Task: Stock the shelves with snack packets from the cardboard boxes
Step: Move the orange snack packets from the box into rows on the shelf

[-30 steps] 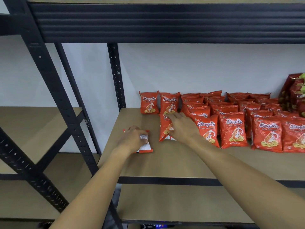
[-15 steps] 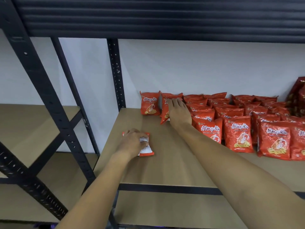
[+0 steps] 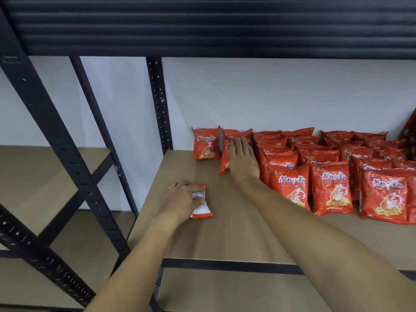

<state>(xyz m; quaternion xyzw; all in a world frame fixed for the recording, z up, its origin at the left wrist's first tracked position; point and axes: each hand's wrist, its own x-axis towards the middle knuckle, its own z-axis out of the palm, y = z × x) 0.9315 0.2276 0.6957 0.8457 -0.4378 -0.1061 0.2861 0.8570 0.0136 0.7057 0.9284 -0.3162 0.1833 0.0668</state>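
Note:
Red prawn-cracker snack packets (image 3: 331, 190) stand in several rows on the wooden shelf (image 3: 225, 235), filling its right side. My right hand (image 3: 242, 158) lies flat with straight fingers against a packet (image 3: 225, 158) leaning at the back of the shelf, beside a lone upright packet (image 3: 206, 144) by the wall. My left hand (image 3: 182, 199) grips another packet (image 3: 201, 209) that lies face down on the shelf near its left edge. No cardboard box is in view.
A black steel upright (image 3: 157, 102) stands at the shelf's back left corner and a slanted post (image 3: 56, 140) crosses the left foreground. The ribbed underside of the upper shelf (image 3: 202, 25) hangs overhead. A neighbouring shelf board (image 3: 45, 167) lies left. Darker packets (image 3: 410, 136) sit far right.
My right hand has pushed its packet from the middle of the shelf back toward the wall. My left hand has stayed on its face-down packet.

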